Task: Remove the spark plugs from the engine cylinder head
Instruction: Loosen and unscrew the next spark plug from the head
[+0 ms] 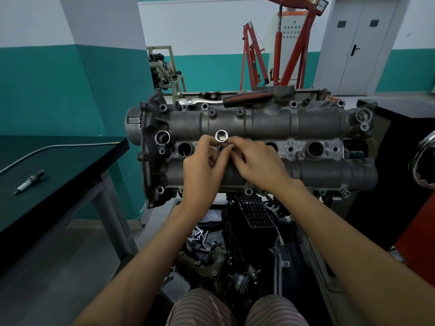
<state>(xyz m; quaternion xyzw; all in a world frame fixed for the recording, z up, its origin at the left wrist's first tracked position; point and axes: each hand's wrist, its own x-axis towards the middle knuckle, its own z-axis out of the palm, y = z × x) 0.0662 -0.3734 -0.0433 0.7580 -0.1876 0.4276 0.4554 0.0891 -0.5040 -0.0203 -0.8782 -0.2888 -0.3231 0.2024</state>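
Head view looks down on both hands meeting over the middle of the engine cylinder head (256, 123). The left hand (202, 165) has its fingers curled, thumb and fingertips pinching the lower part of a shiny socket (222, 135) that stands upright with its open end facing the camera. The right hand (257, 162) comes in from the other side, its fingertips also pinched on the socket's shaft just below the rim, so both hands are grasping the same tool. The socket sits over the second plug well from the left, which the fingers mostly cover; whether a plug is inside it cannot be told.

Three other plug wells show open along the head's centre row: one (184, 149) just left of the left hand, one (271, 147) partly behind the right hand, and one (315, 148) well to the right. One spark plug (29, 181) lies loose on the dark worktop (77, 161) at the left, well apart from both hands. One ratchet wrench (226, 100) with a black and red handle rests along the far edge of the head, beyond the hands. Two red engine hoists (282, 50) stand against the back wall. Loose engine parts (235, 250) lie below the head, between the forearms.
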